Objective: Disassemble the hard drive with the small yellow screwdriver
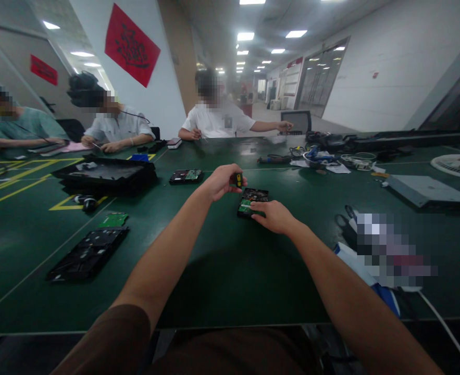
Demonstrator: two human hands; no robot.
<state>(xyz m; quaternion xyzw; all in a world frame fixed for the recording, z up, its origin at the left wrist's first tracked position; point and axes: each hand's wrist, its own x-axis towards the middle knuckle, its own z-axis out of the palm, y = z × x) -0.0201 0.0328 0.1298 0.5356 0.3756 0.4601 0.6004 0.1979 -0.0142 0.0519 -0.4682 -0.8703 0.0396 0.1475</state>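
A black hard drive (258,197) with a green circuit board lies on the dark green table (222,271) in front of me. My left hand (222,182) is closed round a small screwdriver with a black and yellow handle (238,179), held just above the drive's far left corner. My right hand (273,215) rests on the drive's near edge, fingers pressed down on the green board, holding it in place.
A second drive (186,176) lies further back. A black tray (107,175) and dark panels (88,252) with a green board (113,220) are on the left. Cables and tools (323,155), a grey box (429,191) and scissors (345,214) are on the right. Three people sit across the table.
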